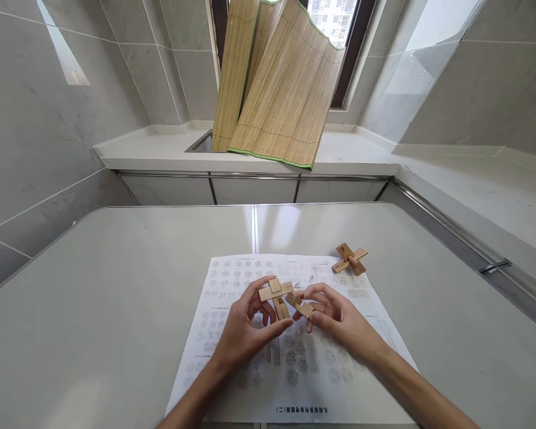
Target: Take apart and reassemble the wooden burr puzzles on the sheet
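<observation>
Over the printed sheet (245,393), my left hand (245,322) pinches several interlocked wooden puzzle pieces (277,292) between thumb and fingers. They form a small cross shape. A single notched wooden puzzle piece (300,305) is gripped by the fingertips of my right hand (333,316). Its upper left end comes close to the interlocked pieces; whether they touch I cannot tell. On the sheet are rows of small diagrams and text, partly covered by both hands. Beyond my right hand, at the sheet's far right edge, lies a darker wooden cross-shaped puzzle (351,259).
The sheet lies on a glossy white table (93,310) with a seam down its middle. Behind it, a bamboo mat (286,89) leans against the window on a white ledge (152,152). Grey tiled walls (62,107) enclose the sides, and a metal rail (451,229) runs along the right.
</observation>
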A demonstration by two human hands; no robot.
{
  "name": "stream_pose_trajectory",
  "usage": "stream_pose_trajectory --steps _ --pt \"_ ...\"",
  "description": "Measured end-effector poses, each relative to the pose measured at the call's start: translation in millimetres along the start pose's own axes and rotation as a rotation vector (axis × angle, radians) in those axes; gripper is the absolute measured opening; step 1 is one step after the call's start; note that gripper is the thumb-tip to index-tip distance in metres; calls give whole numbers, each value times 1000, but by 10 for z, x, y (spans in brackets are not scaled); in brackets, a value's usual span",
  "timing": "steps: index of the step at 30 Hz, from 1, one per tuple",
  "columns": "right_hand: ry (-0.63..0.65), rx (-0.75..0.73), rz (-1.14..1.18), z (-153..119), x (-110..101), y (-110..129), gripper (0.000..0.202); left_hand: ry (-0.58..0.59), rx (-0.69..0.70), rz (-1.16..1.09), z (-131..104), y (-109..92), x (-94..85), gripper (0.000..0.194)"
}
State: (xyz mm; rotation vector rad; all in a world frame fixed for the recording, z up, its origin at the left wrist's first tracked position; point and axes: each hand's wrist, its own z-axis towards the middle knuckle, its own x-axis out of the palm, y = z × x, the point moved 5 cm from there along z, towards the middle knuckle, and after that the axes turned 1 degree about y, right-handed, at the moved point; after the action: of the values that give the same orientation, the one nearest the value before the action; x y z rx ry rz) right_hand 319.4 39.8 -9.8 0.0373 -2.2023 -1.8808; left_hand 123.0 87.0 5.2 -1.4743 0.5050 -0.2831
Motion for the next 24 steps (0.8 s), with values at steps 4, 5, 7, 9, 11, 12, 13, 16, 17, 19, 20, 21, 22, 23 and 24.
stream_pose_trajectory --steps 4,5,7,9,11,12,13,16,17,19,20,21,22,23,24 --pt "49 40 62 3 21 -31 53 98 66 42 -21 -25 58 70" --pt "62 47 85 3 29 -27 55 120 83 61 -27 -31 72 70" --pt "92 62 112 2 45 -5 57 159 125 108 -38 -42 96 69" --pt "120 85 106 -1 54 16 55 184 165 163 -46 -48 112 69" --pt "131 110 81 -5 51 20 52 196 189 206 -48 -48 117 69" --pt "132 118 74 -7 48 16 51 199 195 220 -47 -46 117 69" --pt "131 122 69 -9 46 8 50 201 198 230 -45 -46 115 69" --pt "135 124 71 -12 50 -27 49 201 212 241 -44 -60 108 69" --pt "134 119 75 -11 51 -38 49 198 217 243 -46 -67 105 69" --pt "130 103 82 -8 53 -57 48 185 223 255 -51 -78 97 70" --pt "128 95 84 -6 52 -65 47 177 224 264 -54 -80 93 70" --pt "128 89 86 -5 52 -72 46 167 225 275 -57 -82 88 70" --pt "130 87 88 -4 52 -79 46 157 227 285 -58 -84 84 70" --pt "132 87 91 -5 53 -83 46 152 229 293 -59 -85 81 70" --pt "131 88 92 -7 52 -85 47 150 230 296 -59 -86 81 70"
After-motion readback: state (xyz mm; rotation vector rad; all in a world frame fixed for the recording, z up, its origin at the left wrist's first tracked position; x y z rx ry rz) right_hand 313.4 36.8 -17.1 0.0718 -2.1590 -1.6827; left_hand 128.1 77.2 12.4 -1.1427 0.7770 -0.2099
